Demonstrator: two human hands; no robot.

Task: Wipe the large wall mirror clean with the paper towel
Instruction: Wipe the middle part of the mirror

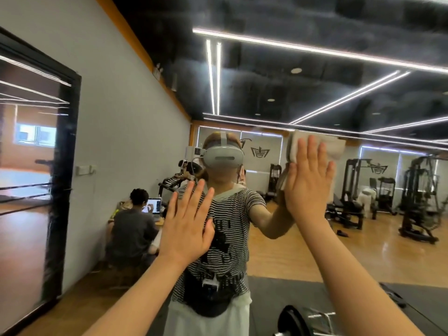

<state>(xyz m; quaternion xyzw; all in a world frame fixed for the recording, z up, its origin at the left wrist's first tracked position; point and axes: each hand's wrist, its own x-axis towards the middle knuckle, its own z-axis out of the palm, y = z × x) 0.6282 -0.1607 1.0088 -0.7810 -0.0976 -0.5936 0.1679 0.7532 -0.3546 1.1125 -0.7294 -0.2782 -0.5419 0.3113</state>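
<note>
In the head view, the large wall mirror (278, 98) filled the frame from the centre out to the right edge, and the paper towel (315, 146) was held flat against the glass at about one o'clock from the picture's middle. The towel was pinned under the right hand (308, 180), whose fingers were seen straight and slightly spread, not curled around the paper; the wad stuck out past the fingertips toward twelve o'clock and a strip of it showed past the thumb side toward nine o'clock. The left hand (186, 229) was spread open in the same way, lower and toward eight o'clock from the towel, apparently laid on the bare glass with nothing under it, though actual contact could not be confirmed. The right hand was therefore the nearer one, being on the towel itself, while the left was well apart from it. From the towel, unwiped-looking glass stretched in every direction, with the widest run toward three o'clock and more toward twelve; whether any smears remained could not be told. The next stroke was judged to turn on the flat palm being slid across the glass with the towel kept trapped beneath it, rather than on any fresh grip being taken.
</note>
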